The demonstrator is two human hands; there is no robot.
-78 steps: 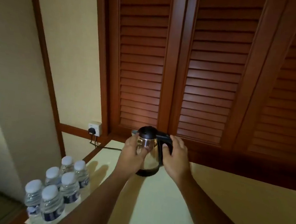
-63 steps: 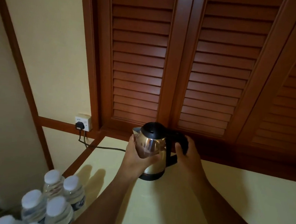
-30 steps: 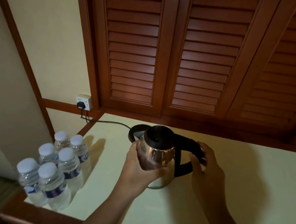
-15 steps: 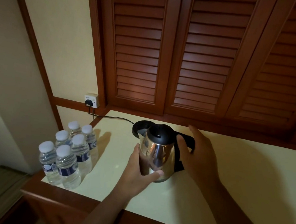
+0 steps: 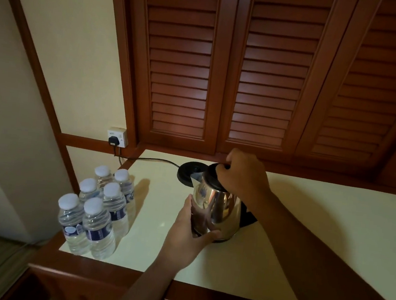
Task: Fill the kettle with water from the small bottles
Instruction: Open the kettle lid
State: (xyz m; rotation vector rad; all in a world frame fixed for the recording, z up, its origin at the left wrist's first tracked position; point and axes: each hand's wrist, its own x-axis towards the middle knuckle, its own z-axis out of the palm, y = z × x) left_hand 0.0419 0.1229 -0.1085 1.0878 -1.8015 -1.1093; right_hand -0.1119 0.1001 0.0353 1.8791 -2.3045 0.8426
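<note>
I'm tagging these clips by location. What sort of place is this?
Probably a hotel room: a small kettle lifted off its plugged-in base, six small water bottles grouped on a cream counter, and louvred wooden doors behind.

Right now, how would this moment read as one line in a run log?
left hand: grips kettle body | right hand: fingers curled on lid | kettle: on counter, off base | bottles: capped, untouched
</note>
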